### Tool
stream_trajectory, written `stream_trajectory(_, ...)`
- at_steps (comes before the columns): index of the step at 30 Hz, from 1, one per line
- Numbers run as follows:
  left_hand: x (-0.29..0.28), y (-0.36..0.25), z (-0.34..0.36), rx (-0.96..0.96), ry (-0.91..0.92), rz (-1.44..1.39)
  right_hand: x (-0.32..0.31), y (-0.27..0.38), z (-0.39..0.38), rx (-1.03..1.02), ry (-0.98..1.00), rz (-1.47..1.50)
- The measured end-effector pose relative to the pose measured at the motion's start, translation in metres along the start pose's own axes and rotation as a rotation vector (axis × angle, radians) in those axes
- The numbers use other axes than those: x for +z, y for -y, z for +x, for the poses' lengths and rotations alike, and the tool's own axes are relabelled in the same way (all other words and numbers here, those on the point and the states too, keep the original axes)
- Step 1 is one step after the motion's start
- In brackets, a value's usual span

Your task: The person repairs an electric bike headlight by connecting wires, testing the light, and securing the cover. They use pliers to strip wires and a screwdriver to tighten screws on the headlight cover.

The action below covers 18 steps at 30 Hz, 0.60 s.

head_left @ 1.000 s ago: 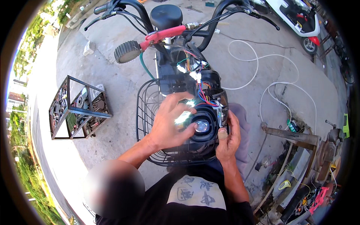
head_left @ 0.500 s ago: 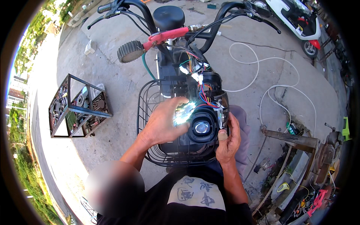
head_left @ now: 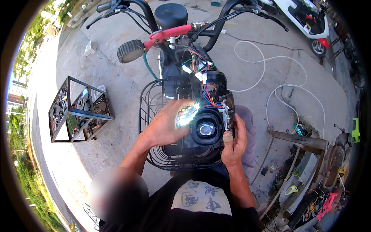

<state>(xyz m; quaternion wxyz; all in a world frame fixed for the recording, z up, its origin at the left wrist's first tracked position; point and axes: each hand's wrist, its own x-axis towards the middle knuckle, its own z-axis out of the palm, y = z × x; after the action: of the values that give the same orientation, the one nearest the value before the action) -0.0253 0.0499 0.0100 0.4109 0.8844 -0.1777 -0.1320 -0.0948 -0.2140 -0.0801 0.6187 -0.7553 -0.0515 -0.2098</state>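
Head view: one headlight (head_left: pixel 206 129), lens facing up toward camera, long axis unclear, just right of left hand (head_left: pixel 164 123), curled at one bright glare (head_left: pixel 187 115), grip unclear; right hand (head_left: pixel 233 145) grips black housing (head_left: pixel 231 110).

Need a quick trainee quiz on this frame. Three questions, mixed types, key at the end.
1. Multiple choice: what is the right hand gripping?
A. A brake lever
B. The edge of the lamp unit
C. The seat

2. True or false: there is a tan wrap on the thumb of the right hand.

3. Fill in the blank: the tool with the round, ridged dark end, seen between the two handlebar grips, has a ____ handle.

Key: 1. B; 2. true; 3. pinkish-red.
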Motion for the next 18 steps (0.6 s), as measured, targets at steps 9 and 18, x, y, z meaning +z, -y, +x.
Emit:
stream_trajectory(9, -0.0016, -0.0037, 0.0019, -0.038, 0.019, -0.019, 0.0009, -0.0001, 0.0003, -0.004, 0.000, 0.014)
stream_trajectory(18, -0.0002, -0.0015, -0.0019, 0.007, -0.027, -0.081, 0.0000, -0.0044, -0.0028, 0.009, -0.007, 0.010)
